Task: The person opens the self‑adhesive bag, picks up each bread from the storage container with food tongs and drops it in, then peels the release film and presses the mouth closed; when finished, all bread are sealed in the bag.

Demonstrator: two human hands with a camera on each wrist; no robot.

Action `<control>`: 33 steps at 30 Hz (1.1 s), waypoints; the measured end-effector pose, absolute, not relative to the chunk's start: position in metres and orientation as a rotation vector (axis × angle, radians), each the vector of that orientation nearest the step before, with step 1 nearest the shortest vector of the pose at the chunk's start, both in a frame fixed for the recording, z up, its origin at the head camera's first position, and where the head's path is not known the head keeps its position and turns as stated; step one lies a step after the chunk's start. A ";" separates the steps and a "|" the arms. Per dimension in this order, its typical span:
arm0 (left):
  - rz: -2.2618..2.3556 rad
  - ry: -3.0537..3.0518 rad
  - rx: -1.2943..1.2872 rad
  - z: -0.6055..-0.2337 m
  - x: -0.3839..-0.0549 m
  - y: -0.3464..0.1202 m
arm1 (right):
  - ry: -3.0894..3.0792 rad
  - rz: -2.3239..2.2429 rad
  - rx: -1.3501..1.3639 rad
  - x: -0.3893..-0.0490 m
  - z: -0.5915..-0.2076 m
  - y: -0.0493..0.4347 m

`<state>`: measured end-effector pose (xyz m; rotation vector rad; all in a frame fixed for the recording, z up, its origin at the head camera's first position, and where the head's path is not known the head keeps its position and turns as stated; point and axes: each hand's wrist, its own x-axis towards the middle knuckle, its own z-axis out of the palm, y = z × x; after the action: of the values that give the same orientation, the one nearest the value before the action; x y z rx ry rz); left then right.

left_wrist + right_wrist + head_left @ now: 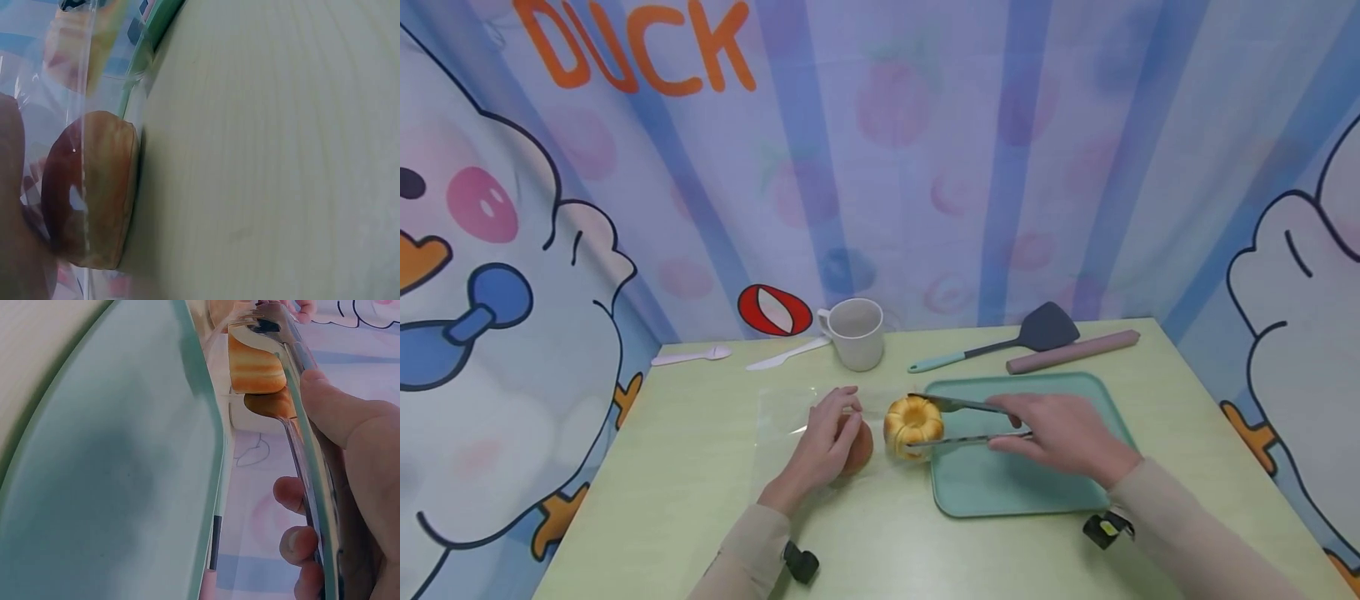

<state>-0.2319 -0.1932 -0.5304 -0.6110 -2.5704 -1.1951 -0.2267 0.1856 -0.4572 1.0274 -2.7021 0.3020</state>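
Observation:
Near the middle of the table, my left hand [823, 446] curves over a round brown bun [860, 450], thumb and fingertips close together at the clear plastic bag [778, 412]. Through the film, the left wrist view shows the bun [103, 187] lying on its flat base. My right hand [1060, 433] grips metal tongs [973, 406]. Their tips stand on either side of a golden, ridged pastry [913, 421] with a hollow top, between the bun and the green tray [1030, 483]. In the right wrist view the tong heads overlap the pastry [253, 369].
Along the back edge lie a pink spoon [692, 356], a white knife [786, 354], a spatula [1048, 327] and a mauve rolling pin [1075, 352]. A white mug [859, 333] stands among them. A printed curtain [917, 167] hangs behind the table.

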 end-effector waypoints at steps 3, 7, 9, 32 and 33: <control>-1.203 -2.583 -0.601 -0.530 -0.232 -0.193 | -2.698 0.304 1.049 -0.229 -0.459 0.183; -1.216 -2.593 -0.592 -0.532 -0.230 -0.194 | -2.703 0.312 1.073 -0.229 -0.462 0.179; -1.219 -2.589 -0.596 -0.533 -0.229 -0.194 | -2.710 0.306 1.074 -0.230 -0.463 0.177; -1.012 -2.618 -0.622 -0.535 -0.228 -0.194 | -2.680 0.195 1.036 -0.233 -0.468 0.153; -0.978 -2.619 -0.622 -0.535 -0.229 -0.194 | -2.679 0.189 1.037 -0.234 -0.467 0.153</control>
<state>-0.2287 -0.1938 -0.5346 -0.6220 -2.6190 -0.9776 -0.2337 0.1529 -0.4672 1.0375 -2.6787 0.1889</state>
